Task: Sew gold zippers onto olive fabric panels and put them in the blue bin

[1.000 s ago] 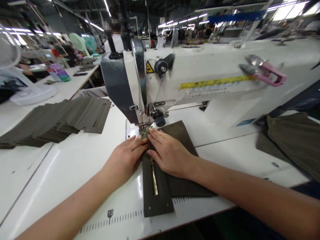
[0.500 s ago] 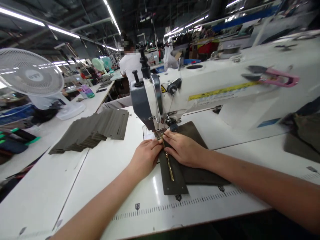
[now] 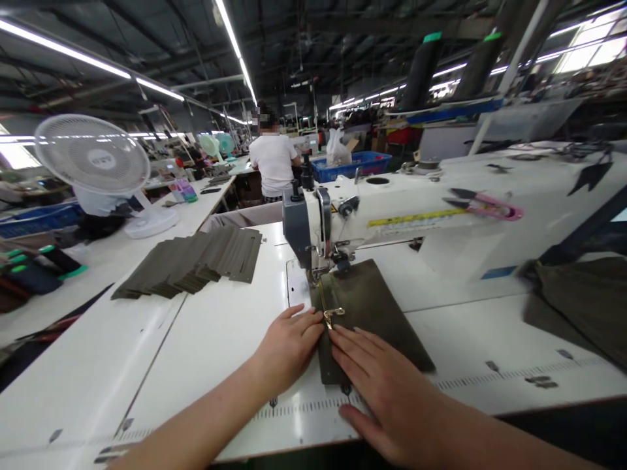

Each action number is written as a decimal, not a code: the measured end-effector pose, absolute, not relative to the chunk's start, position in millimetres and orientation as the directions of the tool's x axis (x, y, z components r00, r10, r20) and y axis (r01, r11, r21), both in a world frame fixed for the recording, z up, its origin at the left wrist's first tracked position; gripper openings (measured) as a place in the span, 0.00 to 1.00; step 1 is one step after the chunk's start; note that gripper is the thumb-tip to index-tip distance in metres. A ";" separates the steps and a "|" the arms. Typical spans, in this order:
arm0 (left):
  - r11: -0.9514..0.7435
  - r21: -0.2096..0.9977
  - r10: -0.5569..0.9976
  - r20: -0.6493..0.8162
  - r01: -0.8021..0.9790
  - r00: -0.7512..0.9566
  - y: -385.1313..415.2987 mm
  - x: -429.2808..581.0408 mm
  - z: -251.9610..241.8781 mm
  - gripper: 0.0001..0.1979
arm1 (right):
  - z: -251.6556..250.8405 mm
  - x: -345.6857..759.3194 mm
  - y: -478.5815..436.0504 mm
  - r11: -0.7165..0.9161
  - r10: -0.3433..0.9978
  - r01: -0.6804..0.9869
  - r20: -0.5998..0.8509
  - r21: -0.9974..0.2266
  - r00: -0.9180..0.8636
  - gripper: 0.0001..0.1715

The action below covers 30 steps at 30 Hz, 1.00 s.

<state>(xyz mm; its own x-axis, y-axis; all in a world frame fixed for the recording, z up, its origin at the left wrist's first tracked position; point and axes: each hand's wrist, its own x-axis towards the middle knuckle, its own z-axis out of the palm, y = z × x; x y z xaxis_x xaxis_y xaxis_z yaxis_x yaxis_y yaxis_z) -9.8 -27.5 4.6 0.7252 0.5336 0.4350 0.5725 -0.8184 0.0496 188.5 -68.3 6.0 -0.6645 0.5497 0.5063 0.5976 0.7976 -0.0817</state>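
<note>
left hand (image 3: 287, 349) laid open and flat beside olive fabric panel (image 3: 375, 307), fingertips touching its near edge; right hand (image 3: 386, 391) open, pressed on panel just below brass zipper (image 3: 330, 318), nothing gripped. panel lies on white sewing table (image 3: 220, 391), far end at presser foot (image 3: 319, 271) of sewing machine (image 3: 298, 225). risks: panel could be shifted by uneven hand pressure, stitch line then pulled crooked; zipper could be struck by needle if fed off line.
</note>
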 end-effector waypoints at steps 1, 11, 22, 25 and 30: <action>-0.814 0.056 0.540 0.442 0.579 0.716 -27.9 -8.3 3.9 0.09 | 2.5 185.9 -71.6 0.791 0.542 0.609 0.522 -0.054 -0.659 0.22; -0.765 0.034 0.583 0.462 0.644 0.668 -32.3 2.1 -0.8 0.09 | -8.8 179.3 -55.0 0.801 0.348 0.583 0.685 0.137 -0.639 0.24; -0.783 -0.033 0.522 0.510 0.621 0.684 -15.4 2.3 2.7 0.09 | -10.4 175.7 -43.9 0.793 0.373 0.604 0.719 0.082 -0.587 0.28; -0.781 -0.040 0.513 0.526 0.623 0.678 -8.8 2.6 1.2 0.10 | -14.6 174.4 -36.4 0.794 0.382 0.605 0.719 0.066 -0.580 0.26; -0.784 -0.009 0.522 0.532 0.620 0.667 3.4 1.6 -1.2 0.10 | -15.8 174.1 -22.5 0.793 0.380 0.607 0.730 0.058 -0.567 0.26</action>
<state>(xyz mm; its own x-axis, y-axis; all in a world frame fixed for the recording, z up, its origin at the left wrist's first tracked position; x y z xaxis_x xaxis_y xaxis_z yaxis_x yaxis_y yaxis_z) 1.6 3.4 -1.2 0.6672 0.5218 0.5316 0.6204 -0.7843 -0.0088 174.1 -22.5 -15.8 -0.5674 0.3804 0.7303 0.6066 0.7929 0.0583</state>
